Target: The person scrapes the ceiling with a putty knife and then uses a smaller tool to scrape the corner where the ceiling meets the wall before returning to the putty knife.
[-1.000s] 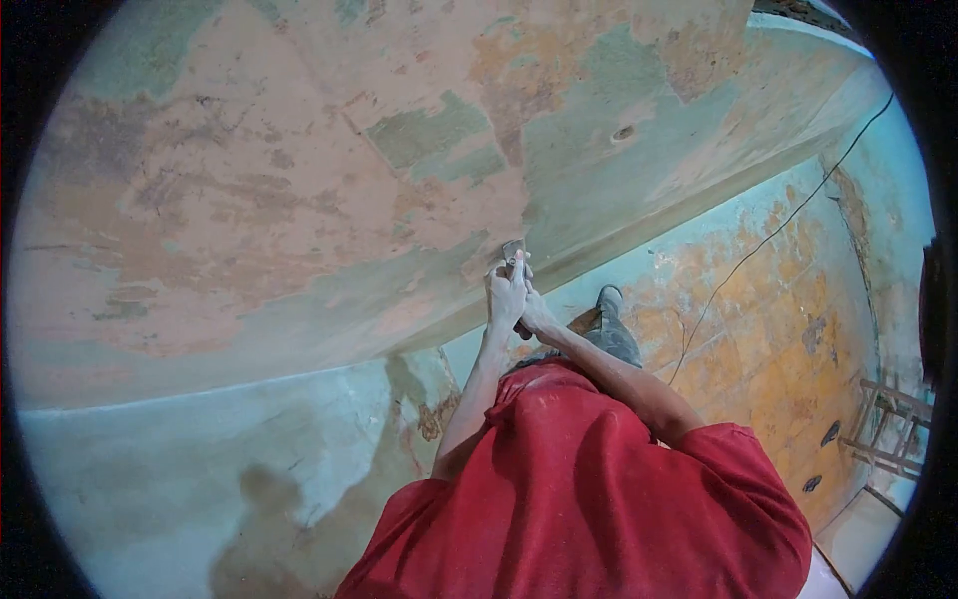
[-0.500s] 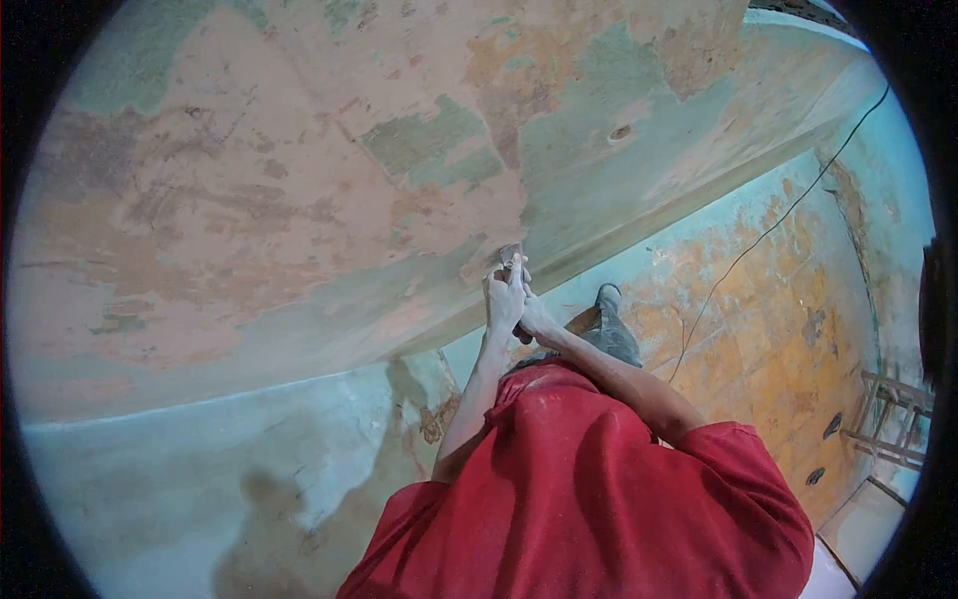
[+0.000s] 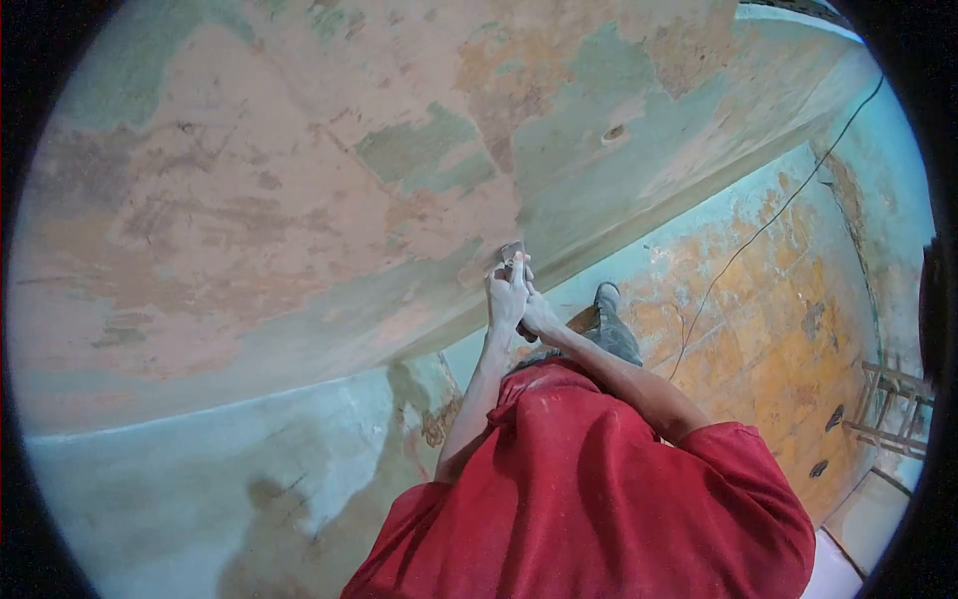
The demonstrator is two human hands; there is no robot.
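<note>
Both of my hands are together on a scraper (image 3: 512, 251), whose flat metal blade meets the patchy wall (image 3: 399, 240). My left hand (image 3: 506, 295) is wrapped round it, with a finger stretched along toward the blade. Just below and to the right, my right hand (image 3: 541, 318) is closed round the lower part of the tool. A dark handle end shows under the hands; the rest of the handle is hidden by my fingers. Pale dust coats both hands. Around the blade, the surface is pink plaster beside greenish paint.
Below the wall runs a pale ledge (image 3: 200, 404). A dark cable (image 3: 748, 240) hangs across the right side, over a worn orange and turquoise surface (image 3: 758, 309). A wooden frame like a ladder (image 3: 891, 409) stands at far right. My shoe (image 3: 607, 294) is beyond my hands.
The view has shifted very slightly. Both hands stay on the scraper, with its blade at nearly the same spot on the wall.
</note>
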